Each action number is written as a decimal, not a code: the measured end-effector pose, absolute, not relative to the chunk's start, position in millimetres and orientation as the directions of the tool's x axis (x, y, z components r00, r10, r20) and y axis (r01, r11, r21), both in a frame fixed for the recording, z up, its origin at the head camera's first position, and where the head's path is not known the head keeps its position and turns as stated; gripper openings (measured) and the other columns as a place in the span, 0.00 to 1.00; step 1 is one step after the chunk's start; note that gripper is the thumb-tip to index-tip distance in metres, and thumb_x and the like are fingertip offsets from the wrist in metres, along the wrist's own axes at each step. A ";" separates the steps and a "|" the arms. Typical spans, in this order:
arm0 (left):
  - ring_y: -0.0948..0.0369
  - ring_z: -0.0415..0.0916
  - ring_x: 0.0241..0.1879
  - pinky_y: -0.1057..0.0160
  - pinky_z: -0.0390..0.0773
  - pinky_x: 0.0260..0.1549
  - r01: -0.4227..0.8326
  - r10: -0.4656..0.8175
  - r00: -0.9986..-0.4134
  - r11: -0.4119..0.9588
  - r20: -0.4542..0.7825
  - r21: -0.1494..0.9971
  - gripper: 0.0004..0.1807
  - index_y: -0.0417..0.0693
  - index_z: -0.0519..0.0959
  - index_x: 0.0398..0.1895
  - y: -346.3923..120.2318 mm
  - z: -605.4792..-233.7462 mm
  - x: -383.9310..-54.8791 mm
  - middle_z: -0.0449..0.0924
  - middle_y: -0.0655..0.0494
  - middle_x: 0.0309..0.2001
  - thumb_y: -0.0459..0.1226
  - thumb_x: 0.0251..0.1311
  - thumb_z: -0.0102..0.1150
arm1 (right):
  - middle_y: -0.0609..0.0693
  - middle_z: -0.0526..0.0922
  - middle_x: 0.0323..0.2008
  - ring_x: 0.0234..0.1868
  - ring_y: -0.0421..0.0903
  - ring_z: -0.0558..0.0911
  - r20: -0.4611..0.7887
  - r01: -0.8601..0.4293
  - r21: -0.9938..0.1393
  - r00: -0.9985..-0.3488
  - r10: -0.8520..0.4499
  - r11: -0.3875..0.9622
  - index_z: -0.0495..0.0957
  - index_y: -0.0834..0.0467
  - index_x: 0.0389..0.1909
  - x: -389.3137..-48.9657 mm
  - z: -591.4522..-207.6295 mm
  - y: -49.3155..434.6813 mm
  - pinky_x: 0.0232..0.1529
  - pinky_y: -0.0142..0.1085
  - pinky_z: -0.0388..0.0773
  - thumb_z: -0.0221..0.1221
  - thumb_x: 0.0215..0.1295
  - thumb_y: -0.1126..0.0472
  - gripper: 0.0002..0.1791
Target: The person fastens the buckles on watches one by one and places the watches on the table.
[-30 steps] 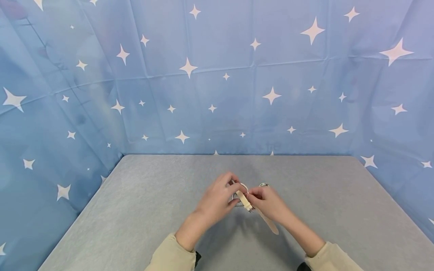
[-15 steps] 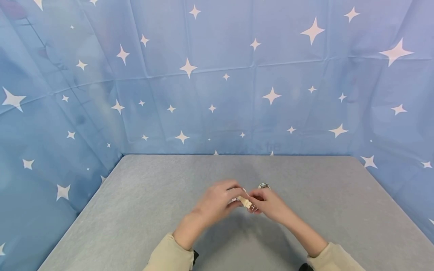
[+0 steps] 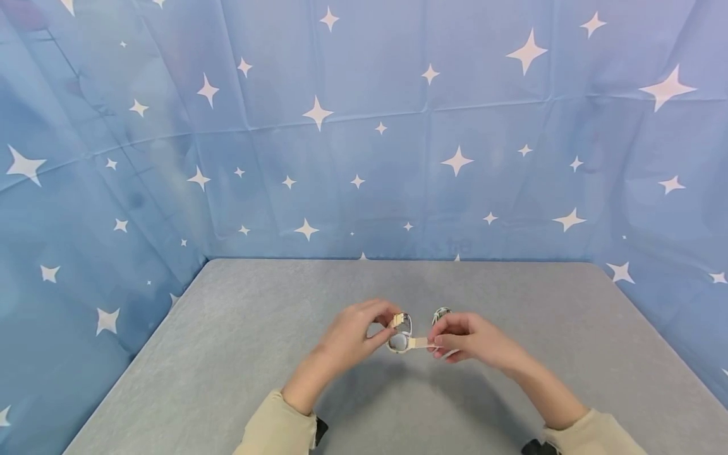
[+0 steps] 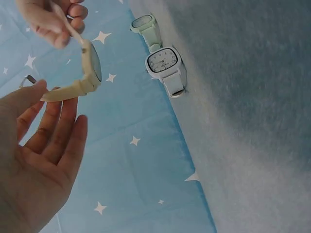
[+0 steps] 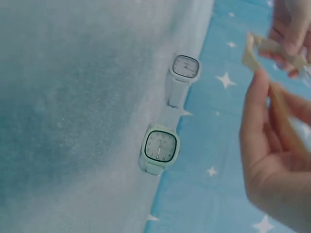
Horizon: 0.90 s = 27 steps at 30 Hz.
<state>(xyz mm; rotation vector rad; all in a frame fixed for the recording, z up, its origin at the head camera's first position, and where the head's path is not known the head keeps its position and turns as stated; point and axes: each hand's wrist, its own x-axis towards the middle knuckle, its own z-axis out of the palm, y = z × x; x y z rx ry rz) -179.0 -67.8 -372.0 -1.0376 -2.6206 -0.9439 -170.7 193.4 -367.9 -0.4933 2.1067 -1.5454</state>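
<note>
A cream wristwatch is held up over the table between both hands, its strap unfastened. My left hand pinches the buckle end between thumb and fingers; the metal buckle sticks out past the thumb in the left wrist view. The other strap end is pinched by my right hand, which covers its tip. In the left wrist view the watch's case shows edge-on, with the straps bent away from it.
Behind the hands, a white square-faced watch and a pale green watch lie side by side on the grey table. A blue cloth with white stars hangs around the table's back and left side.
My hands have drawn apart, the right one moving to the right with its strap end. The strap halves, close together earlier, are now separated, and the watch face shows.
</note>
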 end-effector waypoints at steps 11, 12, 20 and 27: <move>0.64 0.77 0.39 0.68 0.80 0.45 0.499 0.556 -0.795 0.373 0.242 0.782 0.12 0.45 0.75 0.54 -71.2 -375.4 -179.7 0.81 0.49 0.40 0.39 0.73 0.53 | 0.51 0.84 0.55 0.58 0.46 0.84 -0.014 0.205 -0.966 -0.654 -0.757 -0.159 0.77 0.62 0.56 -175.4 -370.1 211.3 0.60 0.40 0.78 0.46 0.74 0.73 0.17; 0.64 0.77 0.39 0.68 0.80 0.43 0.497 0.552 -0.796 0.364 0.247 0.787 0.11 0.45 0.75 0.53 -71.0 -375.5 -179.5 0.81 0.48 0.40 0.39 0.73 0.53 | 0.51 0.84 0.56 0.58 0.46 0.84 0.011 0.201 -0.962 -0.646 -0.763 -0.183 0.77 0.62 0.57 -175.5 -370.7 211.4 0.60 0.40 0.78 0.45 0.74 0.74 0.18; 0.67 0.75 0.31 0.71 0.78 0.32 0.469 0.487 -0.824 0.300 0.290 0.831 0.10 0.41 0.77 0.49 -65.1 -376.5 -178.3 0.81 0.46 0.33 0.38 0.73 0.53 | 0.44 0.85 0.50 0.52 0.40 0.85 0.029 0.024 -0.997 -0.773 -0.633 -0.075 0.79 0.59 0.55 -171.3 -372.6 204.0 0.57 0.38 0.81 0.50 0.76 0.66 0.13; 0.68 0.77 0.32 0.71 0.78 0.32 0.405 0.442 -0.854 0.235 0.274 0.884 0.10 0.38 0.78 0.48 -60.5 -374.6 -176.4 0.82 0.43 0.34 0.36 0.70 0.55 | 0.46 0.86 0.47 0.52 0.41 0.85 0.046 -0.043 -0.999 -0.845 -0.533 -0.017 0.79 0.61 0.54 -168.9 -375.6 194.0 0.58 0.36 0.80 0.56 0.72 0.65 0.13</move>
